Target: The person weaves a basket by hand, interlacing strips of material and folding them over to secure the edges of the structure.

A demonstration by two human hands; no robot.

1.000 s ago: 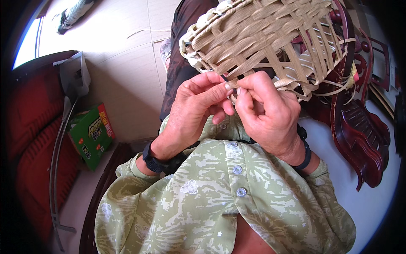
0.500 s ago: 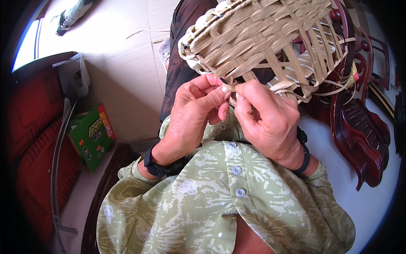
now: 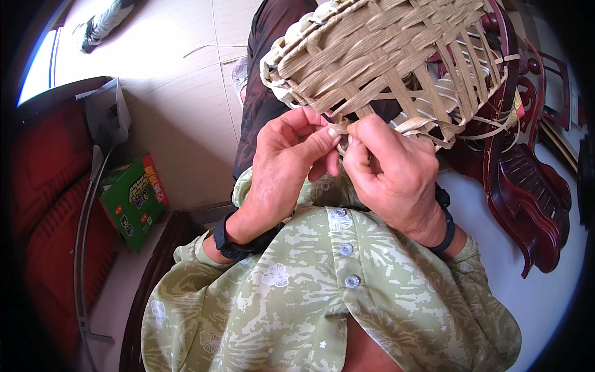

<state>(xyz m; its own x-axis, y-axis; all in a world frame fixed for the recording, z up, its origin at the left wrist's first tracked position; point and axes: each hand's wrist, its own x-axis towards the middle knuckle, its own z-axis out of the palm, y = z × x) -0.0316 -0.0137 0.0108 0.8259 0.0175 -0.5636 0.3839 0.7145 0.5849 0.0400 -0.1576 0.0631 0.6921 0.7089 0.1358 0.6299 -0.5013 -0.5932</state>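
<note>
A tan woven basket (image 3: pixel 372 56) rests over my lap, its weave tight at the upper left and looser toward the right. White wrapped cord lines its left edge. At its near edge, my left hand (image 3: pixel 288 155) pinches a tan weaving strip (image 3: pixel 339 127) between thumb and index finger. My right hand (image 3: pixel 393 173) grips the same strip beside it, thumb against a bent index finger. The two hands' fingertips almost touch. Loose strips (image 3: pixel 427 127) curl out past my right knuckles. The strip's lower end is hidden behind my fingers.
Carved dark red wooden furniture (image 3: pixel 527 204) stands to the right by a white surface (image 3: pixel 483 229). On the left are a green box (image 3: pixel 133 201), a metal stand (image 3: pixel 80 260) and a red padded seat (image 3: pixel 62 229). A loose strip (image 3: pixel 214 45) lies on the tiled floor (image 3: pixel 167 111).
Very little differs. My fingers have shifted slightly on the strip, the right hand's index finger rising a touch. The basket stays in place.
</note>
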